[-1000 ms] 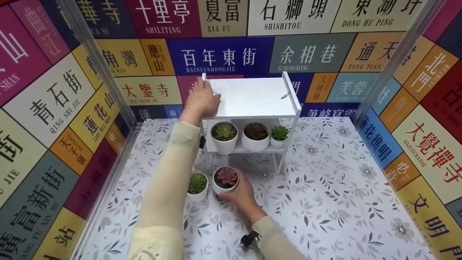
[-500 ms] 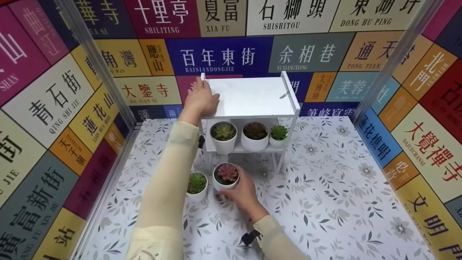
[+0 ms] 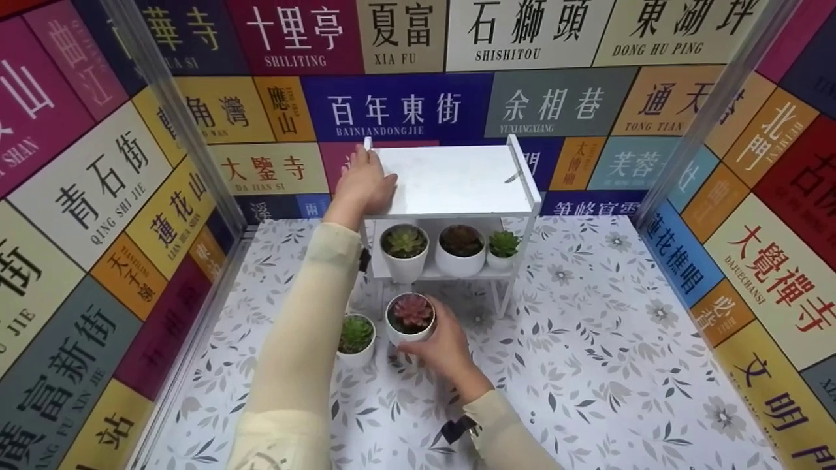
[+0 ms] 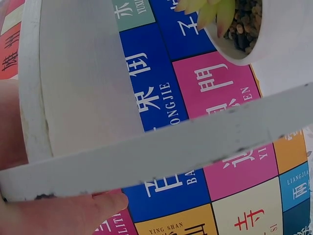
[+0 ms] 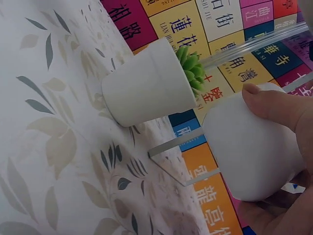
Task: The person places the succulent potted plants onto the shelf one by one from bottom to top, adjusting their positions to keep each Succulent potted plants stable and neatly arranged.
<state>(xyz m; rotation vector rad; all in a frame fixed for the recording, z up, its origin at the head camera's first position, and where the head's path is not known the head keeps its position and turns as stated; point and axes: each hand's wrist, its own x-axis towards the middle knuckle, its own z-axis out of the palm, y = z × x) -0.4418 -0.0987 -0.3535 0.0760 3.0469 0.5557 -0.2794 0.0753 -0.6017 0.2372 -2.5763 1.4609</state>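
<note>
My left hand (image 3: 366,183) grips the top left side of a small white two-tier shelf (image 3: 457,179), its thumb lying over the top board. In the left wrist view, fingers (image 4: 110,205) show behind the white frame (image 4: 161,156). My right hand (image 3: 447,346) holds a white pot with a reddish succulent (image 3: 413,312) from its right side, in front of the shelf. The right wrist view shows this pot (image 5: 252,147) raised off the tabletop, thumb and fingers around it. To its left, a white pot with a green succulent (image 3: 356,339) stands on the table, partly hidden by my left arm.
On the lower tier stand a pale green succulent in a white pot (image 3: 405,264), a dark reddish-brown succulent in a round pot (image 3: 461,261) and a small green one (image 3: 503,247). The table (image 3: 588,365) has a leaf-patterned cover. Sign-printed walls (image 3: 398,104) enclose it.
The right hand has lifted the red succulent's pot slightly and brought it a little closer to the shelf. The left hand keeps its hold on the shelf.
</note>
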